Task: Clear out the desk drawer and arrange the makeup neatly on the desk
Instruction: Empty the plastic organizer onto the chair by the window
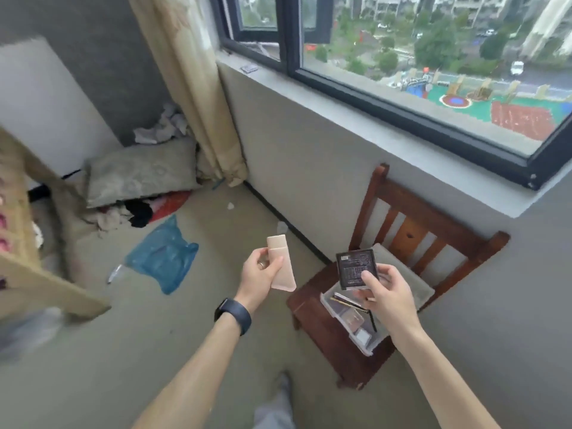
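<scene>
My left hand (258, 274) grips a beige makeup tube (280, 263), cap end up, above the floor in the middle of the view. A square black compact (356, 267) with small white print on its face is pinched in my right hand (385, 297), thumb on its front. Under that hand a clear plastic tray (362, 342) lies on a dark wooden chair (411, 230). It holds pencils and small flat makeup items. A blurred light wooden desk (21, 258) fills the left edge.
A grey folded cloth (414, 277) lies on the chair seat behind the tray. A blue plastic bag (164, 255), a grey cushion (139, 174) and a heap of clothes lie on the floor by the curtain (198, 97). A window runs along the right wall.
</scene>
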`<state>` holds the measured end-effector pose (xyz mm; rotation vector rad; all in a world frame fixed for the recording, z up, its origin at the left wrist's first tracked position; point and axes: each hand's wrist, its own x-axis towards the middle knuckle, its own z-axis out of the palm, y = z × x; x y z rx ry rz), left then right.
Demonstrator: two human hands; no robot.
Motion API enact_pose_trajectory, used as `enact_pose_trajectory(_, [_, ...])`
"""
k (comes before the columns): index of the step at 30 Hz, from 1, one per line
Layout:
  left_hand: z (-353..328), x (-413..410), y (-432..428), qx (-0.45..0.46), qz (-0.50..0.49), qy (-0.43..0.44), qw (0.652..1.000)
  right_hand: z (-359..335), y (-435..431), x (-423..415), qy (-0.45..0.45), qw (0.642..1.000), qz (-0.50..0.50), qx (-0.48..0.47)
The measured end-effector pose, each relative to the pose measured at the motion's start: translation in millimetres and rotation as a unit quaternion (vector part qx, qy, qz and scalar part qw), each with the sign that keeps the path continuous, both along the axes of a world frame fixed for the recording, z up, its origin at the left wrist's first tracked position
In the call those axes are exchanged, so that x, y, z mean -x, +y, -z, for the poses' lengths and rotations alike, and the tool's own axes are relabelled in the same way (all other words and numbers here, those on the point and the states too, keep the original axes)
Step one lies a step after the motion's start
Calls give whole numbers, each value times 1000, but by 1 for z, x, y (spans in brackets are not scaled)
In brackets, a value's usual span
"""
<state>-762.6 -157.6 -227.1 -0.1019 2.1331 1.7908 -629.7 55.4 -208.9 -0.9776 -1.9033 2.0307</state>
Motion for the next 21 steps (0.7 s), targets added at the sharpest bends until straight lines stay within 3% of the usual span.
enact_pose_trajectory(4, [-30, -37, -97, -3, -126, 11, 992, -20, -70, 34, 29, 991, -131, 4])
enact_pose_trajectory(8, [-65, -99, -219, -2, -282, 36, 959, -36, -180, 50, 60, 955, -292, -1])
enact_pose_trajectory(11, [-93, -173, -321, 11, -419, 64, 905, -60, -292, 47, 80, 894, -441, -9])
enact_pose_trajectory(15, [-125, -294, -444, 27, -570, 96, 815, -104, -449, 9, 125, 787, -604, -12])
enact_pose_trajectory(21, [-158, -493, -582, 34, -713, 126, 689, -136, -658, -116, 154, 640, -752, 29])
